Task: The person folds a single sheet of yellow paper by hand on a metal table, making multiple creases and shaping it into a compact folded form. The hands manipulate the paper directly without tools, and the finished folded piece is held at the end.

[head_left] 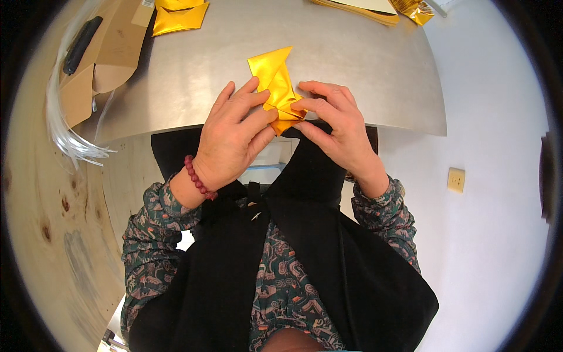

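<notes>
A sheet of shiny gold foil paper [271, 71], partly folded, lies at the near edge of the metal table, its lower end sticking out over the edge. My left hand [230, 134] rests along its left side, with the fingertips pressing on the foil. At the lower right corner, my right hand [339, 122] pinches a folded part between thumb and fingers. The folds under the fingertips are partly hidden. A string of dark red beads [198, 179] circles my left wrist.
Folded gold foil pieces [179, 20] lie at the far left of the table [387, 70]. A paper stack [366, 7] and crumpled gold foil [415, 10] sit far right. On the left are a cardboard box [122, 50], a black elongated object [83, 46] and clear plastic strands [63, 126].
</notes>
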`<state>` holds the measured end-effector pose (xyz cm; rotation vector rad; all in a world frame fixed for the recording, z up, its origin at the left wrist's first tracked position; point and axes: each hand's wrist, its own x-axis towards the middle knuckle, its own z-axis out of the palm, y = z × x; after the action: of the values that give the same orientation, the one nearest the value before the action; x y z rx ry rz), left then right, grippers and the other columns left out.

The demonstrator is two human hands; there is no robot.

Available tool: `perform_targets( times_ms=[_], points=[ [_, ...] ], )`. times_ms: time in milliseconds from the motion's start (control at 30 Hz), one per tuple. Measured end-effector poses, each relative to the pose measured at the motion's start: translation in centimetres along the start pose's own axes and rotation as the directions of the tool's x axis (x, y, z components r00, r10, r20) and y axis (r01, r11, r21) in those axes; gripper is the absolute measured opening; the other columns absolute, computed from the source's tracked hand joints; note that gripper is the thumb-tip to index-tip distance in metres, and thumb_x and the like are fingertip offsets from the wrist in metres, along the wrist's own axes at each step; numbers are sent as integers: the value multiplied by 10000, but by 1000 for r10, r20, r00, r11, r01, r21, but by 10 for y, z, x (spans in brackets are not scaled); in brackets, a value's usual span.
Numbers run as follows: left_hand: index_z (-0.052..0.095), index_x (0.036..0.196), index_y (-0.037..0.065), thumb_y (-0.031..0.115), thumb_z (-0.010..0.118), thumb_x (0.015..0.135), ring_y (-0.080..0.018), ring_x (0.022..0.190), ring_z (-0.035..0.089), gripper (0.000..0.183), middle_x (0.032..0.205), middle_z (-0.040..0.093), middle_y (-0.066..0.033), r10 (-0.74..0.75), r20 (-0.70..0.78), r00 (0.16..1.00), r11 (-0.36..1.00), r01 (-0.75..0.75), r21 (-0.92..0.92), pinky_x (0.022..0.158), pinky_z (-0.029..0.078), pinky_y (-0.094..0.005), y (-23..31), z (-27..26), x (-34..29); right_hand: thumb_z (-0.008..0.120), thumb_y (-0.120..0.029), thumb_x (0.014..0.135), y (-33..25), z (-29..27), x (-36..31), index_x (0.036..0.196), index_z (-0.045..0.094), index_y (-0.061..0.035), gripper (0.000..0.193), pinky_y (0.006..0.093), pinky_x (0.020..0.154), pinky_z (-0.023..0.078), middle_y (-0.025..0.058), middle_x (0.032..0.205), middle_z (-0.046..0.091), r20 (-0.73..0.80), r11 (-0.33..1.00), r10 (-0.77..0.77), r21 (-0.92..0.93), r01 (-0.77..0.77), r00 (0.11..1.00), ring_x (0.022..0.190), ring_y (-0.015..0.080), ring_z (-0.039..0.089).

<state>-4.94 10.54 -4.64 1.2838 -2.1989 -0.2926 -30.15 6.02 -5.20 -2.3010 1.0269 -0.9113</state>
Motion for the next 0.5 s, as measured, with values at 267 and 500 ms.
perform_targets(
  times_ms=[267, 500],
  points=[
    [752, 1080, 62, 136, 780, 986, -308, 1387, 650, 123, 1222, 752, -84, -117, -53, 992, 992, 114, -59, 1228, 400, -530, 3, 1, 5, 827, -210, 928, -1, 9, 6, 1008, 778, -90, 153, 412, 967, 506, 60, 1225, 713, -44, 995, 90, 56, -87, 995, 1122, 304, 622],
    [698, 951, 65, 146, 785, 965, -292, 1115, 722, 120, 1078, 760, -86, -171, -157, 973, 985, 164, -55, 1107, 461, -485, 13, -1, 18, 814, -204, 923, -9, 8, 14, 919, 722, -75, 159, 427, 902, 473, 53, 1087, 695, -93, 995, 97, -3, -98, 991, 997, 301, 600]
  ],
)
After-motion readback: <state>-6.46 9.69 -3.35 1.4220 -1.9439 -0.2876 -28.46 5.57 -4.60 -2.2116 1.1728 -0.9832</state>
